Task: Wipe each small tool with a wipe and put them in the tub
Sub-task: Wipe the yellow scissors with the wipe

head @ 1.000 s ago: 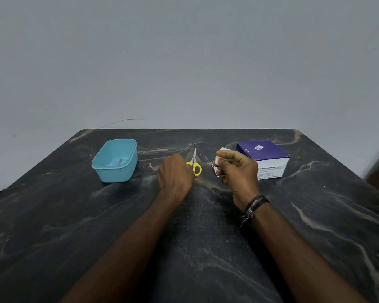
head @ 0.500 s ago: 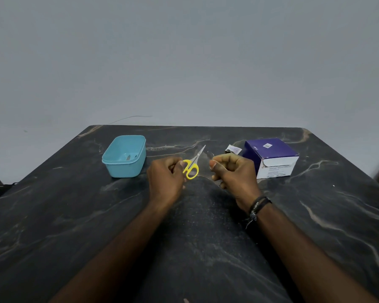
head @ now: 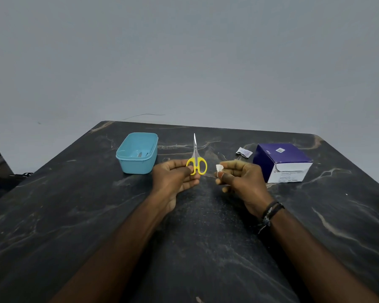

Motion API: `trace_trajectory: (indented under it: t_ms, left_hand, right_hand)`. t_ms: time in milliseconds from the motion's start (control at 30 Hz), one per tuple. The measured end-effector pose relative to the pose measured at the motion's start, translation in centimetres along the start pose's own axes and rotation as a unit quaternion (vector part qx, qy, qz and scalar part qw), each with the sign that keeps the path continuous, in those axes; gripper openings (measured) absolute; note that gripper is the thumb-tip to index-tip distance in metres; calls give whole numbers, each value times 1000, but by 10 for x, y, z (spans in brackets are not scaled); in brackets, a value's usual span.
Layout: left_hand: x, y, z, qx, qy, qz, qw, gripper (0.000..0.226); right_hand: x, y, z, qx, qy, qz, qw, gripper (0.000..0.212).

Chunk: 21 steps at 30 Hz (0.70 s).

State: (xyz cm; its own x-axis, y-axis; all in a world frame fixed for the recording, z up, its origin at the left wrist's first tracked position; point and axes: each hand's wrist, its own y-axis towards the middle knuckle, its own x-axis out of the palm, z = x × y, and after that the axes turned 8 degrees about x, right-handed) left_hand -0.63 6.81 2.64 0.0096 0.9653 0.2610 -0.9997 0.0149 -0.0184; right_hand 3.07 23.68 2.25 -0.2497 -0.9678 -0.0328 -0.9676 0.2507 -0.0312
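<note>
I see my left hand (head: 175, 180) just left of the frame's centre, pinching the yellow-handled scissors (head: 196, 159) by one handle loop between thumb and fingers. The scissors stand upright, blades together and pointing toward the top of the frame, clear of the bench (head: 74, 215).

My right hand (head: 242, 180) sits just right of centre, level with the left and a little apart from it. Its thumb and forefinger pinch a small white wipe (head: 219, 167), a corner of which pokes out toward the scissors; the other fingers are curled in beneath. The wipe is near the handles but not touching them. A dark bracelet (head: 271, 212) circles that wrist.

The blue tub (head: 138, 165) stands on the bench to the left of centre, behind and to the left of my left hand. Something small and pale lies on its floor; I cannot tell what it is.

To the right of centre, a purple and white box (head: 282, 162) rests on the bench beyond my right hand. Just to its left lies a small sachet (head: 244, 152), flat on the dark marbled surface, between the box and the scissor blades.
</note>
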Motion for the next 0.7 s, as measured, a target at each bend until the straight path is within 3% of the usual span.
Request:
trace_trajectory:
  t_ms: [133, 267, 500, 700]
  left_hand:
    - [1, -3, 0, 33, -2, 6, 999, 32]
    - [3, -6, -1, 53, 30, 0, 998, 15]
    - [5, -8, -1, 55, 58, -17, 997, 18]
    - [10, -16, -4, 85, 60, -69, 992, 11]
  right_hand:
    - [0, -1, -1, 9, 5, 8, 1000, 23]
    - [-1, -2, -3, 7, 4, 8, 1000, 15]
    - [1, -5, -5, -39, -17, 35, 998, 12]
    - [3, -3, -1, -69, -100, 51, 991, 19]
